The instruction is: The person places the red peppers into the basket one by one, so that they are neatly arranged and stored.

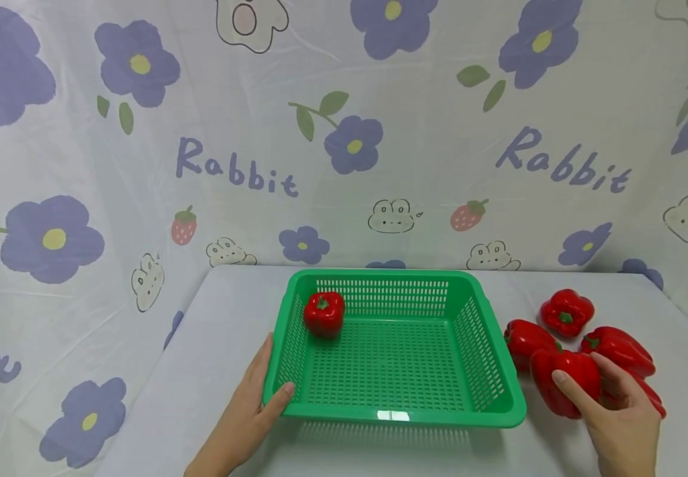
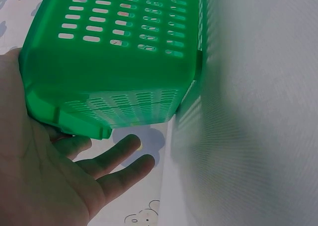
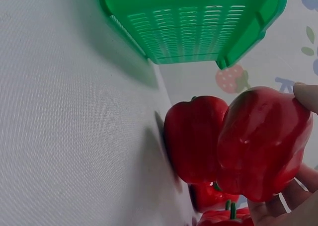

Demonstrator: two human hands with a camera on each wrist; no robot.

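The right hand [image 1: 624,421] grips a red bell pepper [image 1: 566,383] between thumb and fingers, beside the basket's right side; in the right wrist view this pepper [image 3: 263,141] is in front of another one [image 3: 195,139]. At the basket's left front corner, the left hand [image 1: 248,411] holds the green basket [image 1: 392,416], thumb over the rim and fingers along the outer side. The left wrist view shows the hand [image 2: 64,176] with several fingers extended beneath the basket's rim [image 2: 64,119]. One red pepper [image 1: 324,315] stands inside the basket, in its back left corner.
Several more red peppers lie right of the basket: one at the back [image 1: 567,313], one at the left [image 1: 529,339], one at the right [image 1: 621,350], another partly hidden by the hand. Behind the white table [image 1: 201,344] hangs a patterned cloth [image 1: 427,132].
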